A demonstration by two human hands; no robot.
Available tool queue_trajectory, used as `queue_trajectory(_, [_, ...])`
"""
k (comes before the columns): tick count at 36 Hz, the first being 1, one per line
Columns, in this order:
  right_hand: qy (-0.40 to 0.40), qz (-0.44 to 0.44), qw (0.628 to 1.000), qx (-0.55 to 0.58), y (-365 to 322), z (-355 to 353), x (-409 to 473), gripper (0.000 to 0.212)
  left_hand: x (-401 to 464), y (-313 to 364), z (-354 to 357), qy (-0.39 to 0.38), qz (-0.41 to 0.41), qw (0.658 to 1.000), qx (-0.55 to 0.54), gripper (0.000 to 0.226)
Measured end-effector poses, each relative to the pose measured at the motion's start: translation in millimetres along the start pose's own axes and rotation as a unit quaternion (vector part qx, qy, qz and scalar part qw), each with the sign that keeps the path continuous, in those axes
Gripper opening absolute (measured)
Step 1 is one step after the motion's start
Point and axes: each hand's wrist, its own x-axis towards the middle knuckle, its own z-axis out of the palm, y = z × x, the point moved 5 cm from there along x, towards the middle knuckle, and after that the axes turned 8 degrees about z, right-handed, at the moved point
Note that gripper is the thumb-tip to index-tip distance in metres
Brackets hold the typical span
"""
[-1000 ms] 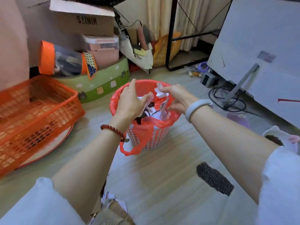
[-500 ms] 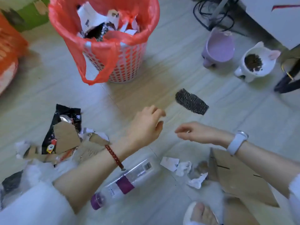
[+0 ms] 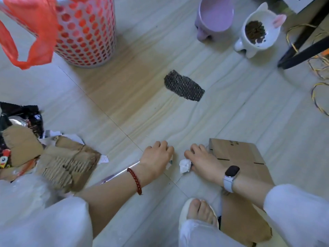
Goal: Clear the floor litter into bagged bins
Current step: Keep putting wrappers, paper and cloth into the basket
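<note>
The white perforated bin (image 3: 89, 34), lined with a red bag (image 3: 33, 38), stands at the top left. My left hand (image 3: 157, 156) is down on the floor, fingers curled over a white paper scrap (image 3: 169, 164). My right hand (image 3: 203, 161) is beside it, closed on a crumpled white paper ball (image 3: 185, 165). A clear plastic bottle (image 3: 121, 172) lies under my left forearm, mostly hidden. A flat brown cardboard sheet (image 3: 249, 157) lies under my right wrist. A black bubble-wrap piece (image 3: 184, 88) lies mid-floor.
Torn cardboard (image 3: 69, 161), paper bits and a black snack wrapper (image 3: 19, 116) are piled at the left. A purple bowl (image 3: 215, 15) and a white cat-shaped bowl (image 3: 258, 31) with dark pellets stand top right, beside a black frame leg (image 3: 302, 52) and yellow wires (image 3: 318, 86). My sandalled foot (image 3: 199, 211) is at the bottom.
Both hands left the bin, dropped to the floor and closed on the white paper scraps near my foot. The view tilted down, so the bin moved toward the top edge.
</note>
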Motion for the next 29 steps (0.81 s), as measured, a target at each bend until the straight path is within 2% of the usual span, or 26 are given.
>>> queue_trajectory(5, [0.001,0.019,0.990,0.141,6.2,-16.0,4.1,0.016,3.2,-7.3,-0.6,-0.009,-0.004,1.000,-0.008,0.030])
queue_trajectory(8, [0.075,0.056,0.958,0.270,12.9,-55.1,18.1,0.019,4.3,-21.3,-14.4,0.031,-0.011,0.999,-0.027,0.023])
queue_trajectory(11, [0.189,0.096,0.917,0.337,28.8,-97.8,42.5,0.013,0.5,-43.3,-36.0,0.101,-0.053,0.990,-0.084,0.018])
queue_trajectory(14, [0.221,0.126,0.912,0.323,43.6,-125.7,84.3,0.018,-5.1,-67.4,-55.1,0.165,-0.106,0.970,-0.141,0.016])
queue_trajectory(19, [0.138,0.146,0.947,0.251,40.1,-130.1,147.4,0.036,-22.2,-99.8,-63.6,0.195,-0.150,0.947,-0.205,0.028])
queue_trajectory(26, [0.141,0.169,0.960,0.172,19.7,-126.2,151.5,0.032,-71.0,-154.3,-57.1,0.255,-0.212,0.918,-0.217,0.021])
queue_trajectory(29, [0.151,0.142,0.959,0.192,2.9,-118.1,144.6,0.034,-87.2,-165.5,-60.6,0.284,-0.215,0.913,-0.197,0.022])
